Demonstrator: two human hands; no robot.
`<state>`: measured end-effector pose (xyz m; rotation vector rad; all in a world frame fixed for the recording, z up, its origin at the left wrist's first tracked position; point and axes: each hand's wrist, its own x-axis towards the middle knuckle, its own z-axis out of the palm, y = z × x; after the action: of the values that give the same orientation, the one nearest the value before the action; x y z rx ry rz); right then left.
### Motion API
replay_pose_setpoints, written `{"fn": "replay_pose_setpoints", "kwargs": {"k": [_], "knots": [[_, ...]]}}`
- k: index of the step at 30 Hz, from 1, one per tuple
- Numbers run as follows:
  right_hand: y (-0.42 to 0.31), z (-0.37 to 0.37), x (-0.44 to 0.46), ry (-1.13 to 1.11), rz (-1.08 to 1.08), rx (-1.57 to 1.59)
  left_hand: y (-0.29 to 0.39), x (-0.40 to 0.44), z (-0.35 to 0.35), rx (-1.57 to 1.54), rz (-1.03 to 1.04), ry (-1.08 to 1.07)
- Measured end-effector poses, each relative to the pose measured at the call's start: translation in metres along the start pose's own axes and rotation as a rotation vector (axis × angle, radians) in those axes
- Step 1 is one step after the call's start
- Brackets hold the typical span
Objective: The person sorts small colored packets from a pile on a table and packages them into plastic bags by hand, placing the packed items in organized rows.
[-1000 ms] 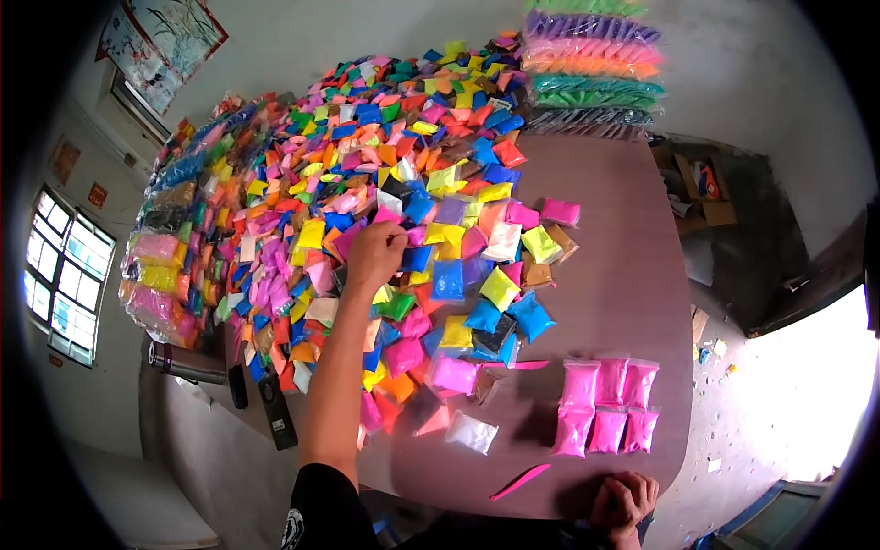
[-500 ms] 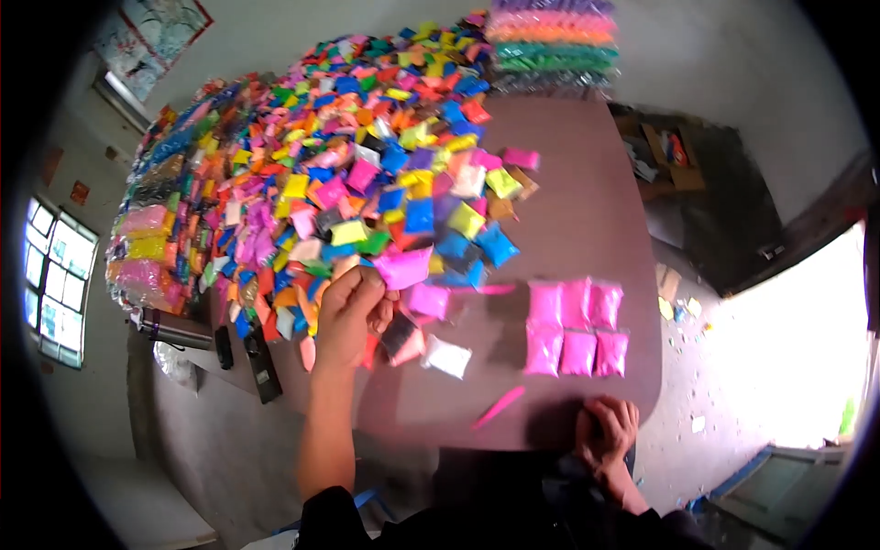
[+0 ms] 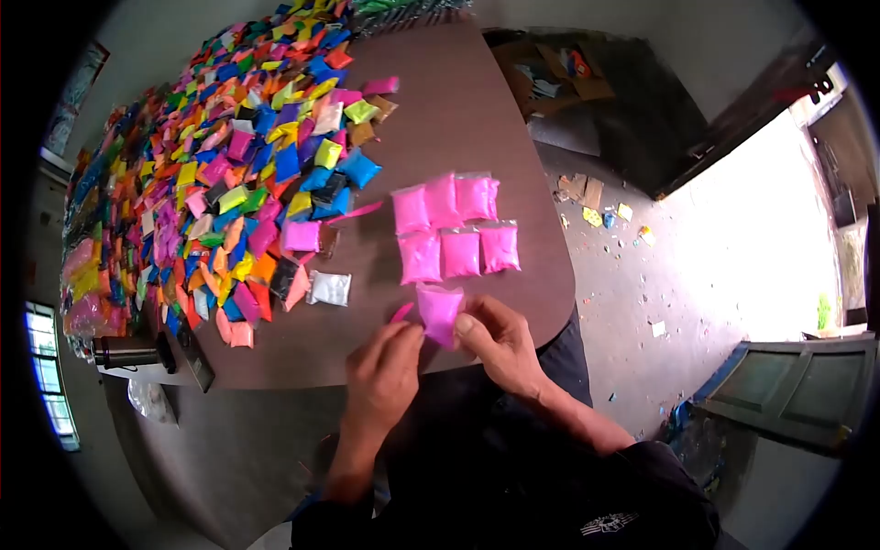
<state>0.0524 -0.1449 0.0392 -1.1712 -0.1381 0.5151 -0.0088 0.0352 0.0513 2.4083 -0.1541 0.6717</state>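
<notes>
A small pink packet (image 3: pixel 439 308) is held up between both hands over the table's front edge. My right hand (image 3: pixel 500 348) pinches its right side, thumb toward me. On the other side, the closed fingers of my left hand (image 3: pixel 383 365) grip its lower left edge; their tips are partly hidden. Just beyond lie several similar pink packets in two rows, including a near-row packet (image 3: pixel 460 252) and a far-row packet (image 3: pixel 443 200). A thin pink strip (image 3: pixel 401 313) rests on the table beside my left hand.
A large heap of multicoloured packets (image 3: pixel 229 174) covers the table's left side. Near it lie a white packet (image 3: pixel 329 289) and another pink strip (image 3: pixel 356 213). A dark cylinder (image 3: pixel 128 352) sits at the left edge. An open cardboard box (image 3: pixel 577 78) stands beyond the table (image 3: pixel 440 101).
My left hand has brought the pink packet from the heap toward the front edge. My right hand has risen from the table edge and now grips it too. The view has shifted right and down.
</notes>
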Motion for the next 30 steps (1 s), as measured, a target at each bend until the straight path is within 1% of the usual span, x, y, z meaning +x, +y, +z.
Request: {"fn": "replay_pose_setpoints", "kwargs": {"k": [1,2,3,5,6,7,9,10,11,13,14,15,18,21,23,24,26,27,29,30], "knots": [[0.002,-0.006,-0.003,0.01,0.004,0.004,0.005,-0.004,0.004,0.05,0.067,-0.013],[0.006,-0.014,-0.004,0.024,0.052,-0.041,0.009,-0.007,0.008,0.101,0.136,-0.023],[0.009,-0.019,-0.004,0.037,0.098,-0.085,0.014,-0.01,0.01,0.098,0.139,-0.03],[0.011,-0.024,-0.007,0.066,0.074,-0.072,0.023,-0.016,0.014,-0.324,-0.327,-0.113],[0.013,-0.026,-0.008,0.087,0.05,-0.064,0.025,-0.018,0.021,-0.581,-0.494,-0.078],[0.019,-0.027,-0.008,0.089,0.05,-0.06,0.024,-0.018,0.024,-0.58,-0.494,-0.082],[0.032,-0.03,-0.006,0.068,-0.046,-0.031,0.021,-0.017,0.03,-0.876,-0.672,-0.155],[0.032,-0.029,-0.008,0.07,-0.045,-0.029,0.018,-0.022,0.031,-0.817,-0.67,-0.243],[0.031,-0.027,-0.009,0.062,-0.039,-0.021,0.016,-0.024,0.035,-0.816,-0.672,-0.245],[0.026,-0.026,-0.011,0.051,-0.031,-0.013,0.014,-0.028,0.043,-0.828,-0.671,-0.18],[0.024,-0.028,-0.012,0.029,-0.014,-0.079,0.015,-0.028,0.046,-0.904,-0.679,-0.125],[0.021,-0.028,-0.012,0.007,0.003,-0.147,0.014,-0.028,0.046,-0.903,-0.681,-0.125],[0.01,-0.026,-0.008,-0.009,0.045,-0.211,0.011,-0.031,0.047,-0.89,-0.64,-0.123],[0.022,-0.033,-0.004,-0.031,0.025,-0.146,0.006,-0.035,0.049,-0.825,-0.626,-0.146],[0.023,-0.035,-0.002,-0.032,0.049,-0.138,0.012,-0.028,0.047,-0.767,-0.582,-0.166],[0.023,-0.036,-0.001,-0.032,0.069,-0.128,0.014,-0.026,0.047,-0.767,-0.584,-0.164],[0.021,-0.033,-0.001,-0.039,0.067,-0.16,0.015,-0.023,0.048,-0.992,-0.707,-0.095],[0.021,-0.032,-0.001,-0.045,0.065,-0.193,0.013,-0.024,0.046,-0.991,-0.71,-0.097],[0.019,-0.03,0.0,-0.052,0.06,-0.193,0.008,-0.025,0.041,-0.852,-0.717,-0.128],[0.018,-0.03,0.0,-0.058,0.054,-0.193,0.008,-0.028,0.046,-0.899,-0.711,-0.064]]}}
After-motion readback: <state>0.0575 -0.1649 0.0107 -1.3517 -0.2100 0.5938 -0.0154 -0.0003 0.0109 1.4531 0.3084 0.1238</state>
